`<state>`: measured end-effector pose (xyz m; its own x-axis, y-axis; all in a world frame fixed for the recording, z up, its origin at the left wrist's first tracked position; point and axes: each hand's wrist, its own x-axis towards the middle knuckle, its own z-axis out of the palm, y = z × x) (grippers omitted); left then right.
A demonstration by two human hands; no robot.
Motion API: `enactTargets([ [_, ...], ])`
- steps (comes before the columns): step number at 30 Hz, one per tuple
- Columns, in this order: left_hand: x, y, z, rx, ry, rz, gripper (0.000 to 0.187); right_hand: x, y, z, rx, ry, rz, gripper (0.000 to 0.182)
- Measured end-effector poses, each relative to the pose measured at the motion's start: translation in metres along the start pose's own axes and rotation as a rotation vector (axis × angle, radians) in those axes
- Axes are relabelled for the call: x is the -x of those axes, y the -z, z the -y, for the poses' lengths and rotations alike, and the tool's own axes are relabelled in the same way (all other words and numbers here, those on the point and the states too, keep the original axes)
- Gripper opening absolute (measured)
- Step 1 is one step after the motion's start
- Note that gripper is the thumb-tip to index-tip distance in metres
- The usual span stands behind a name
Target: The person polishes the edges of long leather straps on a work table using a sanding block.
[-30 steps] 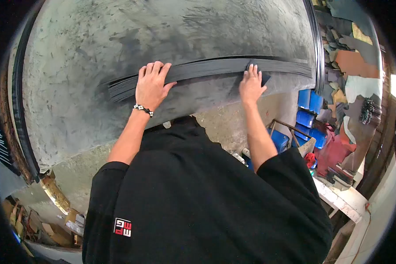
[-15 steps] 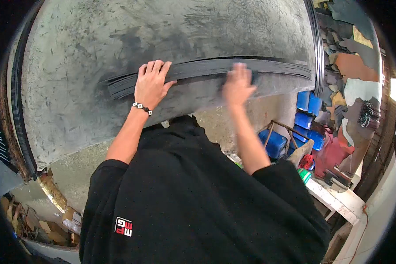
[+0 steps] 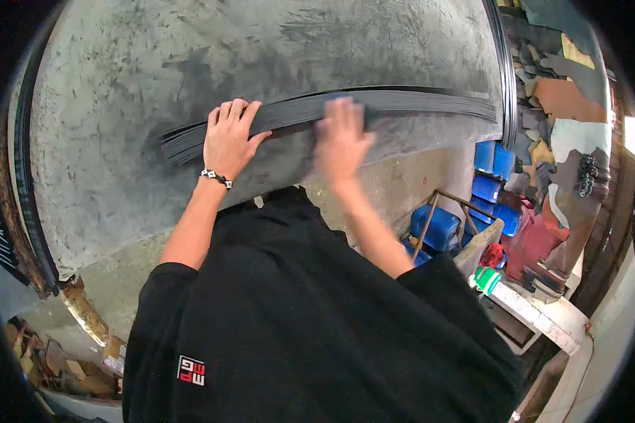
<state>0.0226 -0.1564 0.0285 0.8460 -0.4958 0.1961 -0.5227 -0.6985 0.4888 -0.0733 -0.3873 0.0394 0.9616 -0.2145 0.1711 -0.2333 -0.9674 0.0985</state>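
A bundle of long, thin dark-grey strips [image 3: 430, 103] lies crosswise on the large grey, scuffed tabletop [image 3: 402, 42], its left ends slightly fanned out. My left hand [image 3: 228, 137] rests flat on the strips near that left end, fingers stretched over them and thumb apart. Right of it, my right hand [image 3: 342, 137], smeared by motion, is over the middle of the bundle. Under its fingers shows part of a dark pad [image 3: 363, 116], which the hand presses against the strips; its exact kind is hidden.
Dark strips hang along the table's right edge [image 3: 508, 77]. Beyond it, leather scraps [image 3: 568, 99] cover another surface. Blue containers [image 3: 436, 227] and a rusty metal frame [image 3: 425, 224] stand at the lower right. Cardboard and scraps [image 3: 85, 374] lie at the lower left.
My right hand has slid left along the strips with the dark pad, closer to my left hand. My left hand stays on the strips; the whole view has shifted slightly.
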Motion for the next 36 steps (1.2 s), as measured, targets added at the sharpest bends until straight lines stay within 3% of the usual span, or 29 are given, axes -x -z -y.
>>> enactTargets([
  [1, 0.004, 0.000, -0.001, -0.005, 0.005, 0.007, 0.063, 0.017, 0.015, 0.042, -0.062, 0.096, 0.040, 0.052],
  [3, 0.006, 0.000, 0.001, 0.004, 0.000, 0.004, 0.063, 0.034, 0.021, 0.054, -0.227, 0.288, 0.081, 0.059],
  [4, 0.003, -0.001, 0.001, 0.012, -0.013, 0.000, 0.063, 0.024, 0.012, 0.018, -0.179, 0.386, 0.028, 0.064],
  [6, 0.001, 0.000, 0.001, 0.012, -0.023, -0.007, 0.063, -0.004, 0.011, -0.062, 0.040, 0.209, 0.034, 0.061],
  [9, 0.003, -0.003, 0.001, 0.005, -0.004, -0.020, 0.063, -0.031, -0.038, -0.175, 0.067, -0.349, -0.081, 0.046],
  [11, 0.003, -0.002, 0.000, -0.005, 0.007, -0.010, 0.063, -0.029, -0.071, -0.164, 0.120, -0.409, -0.065, 0.048],
  [13, 0.001, -0.001, 0.000, 0.002, 0.014, -0.015, 0.064, -0.015, -0.037, -0.046, 0.027, -0.076, -0.168, 0.049],
  [15, 0.008, -0.002, -0.001, 0.005, 0.017, -0.003, 0.064, 0.015, 0.018, 0.053, -0.141, 0.159, 0.043, 0.050],
  [17, 0.004, -0.002, 0.002, -0.007, -0.022, -0.009, 0.065, 0.027, 0.025, 0.058, -0.227, 0.321, 0.093, 0.053],
  [18, 0.003, 0.000, -0.002, 0.014, 0.003, -0.007, 0.066, 0.011, 0.027, 0.028, -0.165, 0.343, 0.064, 0.056],
  [19, 0.001, 0.000, -0.002, 0.019, 0.004, -0.013, 0.066, -0.013, 0.025, -0.007, -0.224, 0.232, 0.071, 0.052],
  [21, 0.003, -0.004, 0.000, 0.028, 0.021, -0.025, 0.066, -0.044, 0.000, -0.096, 0.075, 0.044, -0.078, 0.043],
  [23, 0.003, -0.004, -0.001, 0.029, 0.029, -0.015, 0.065, -0.061, -0.032, -0.163, 0.175, -0.297, -0.087, 0.043],
  [26, 0.001, -0.001, -0.003, 0.017, 0.042, -0.006, 0.066, -0.044, -0.056, -0.090, -0.049, -0.117, -0.174, 0.041],
  [28, 0.002, -0.001, -0.003, 0.013, 0.058, 0.015, 0.067, -0.014, 0.023, 0.039, -0.151, 0.171, 0.065, 0.045],
  [29, 0.004, -0.002, -0.004, 0.015, 0.058, 0.024, 0.068, 0.017, 0.012, 0.069, -0.132, 0.327, -0.013, 0.048],
  [31, 0.001, -0.001, -0.002, 0.006, 0.046, 0.037, 0.068, 0.004, 0.004, 0.031, -0.297, 0.397, -0.045, 0.049],
  [33, 0.001, 0.001, -0.004, 0.026, 0.059, 0.032, 0.068, -0.039, 0.035, -0.052, -0.055, 0.204, 0.171, 0.053],
  [34, 0.001, 0.001, -0.004, 0.022, 0.063, 0.030, 0.069, -0.045, 0.006, -0.109, 0.063, 0.078, -0.001, 0.053],
  [35, 0.000, 0.000, -0.005, 0.018, 0.068, 0.024, 0.069, -0.058, -0.002, -0.159, 0.107, -0.123, 0.104, 0.053],
  [36, 0.000, 0.000, -0.006, 0.021, 0.059, 0.017, 0.068, -0.062, -0.023, -0.203, 0.153, -0.264, 0.027, 0.046],
])
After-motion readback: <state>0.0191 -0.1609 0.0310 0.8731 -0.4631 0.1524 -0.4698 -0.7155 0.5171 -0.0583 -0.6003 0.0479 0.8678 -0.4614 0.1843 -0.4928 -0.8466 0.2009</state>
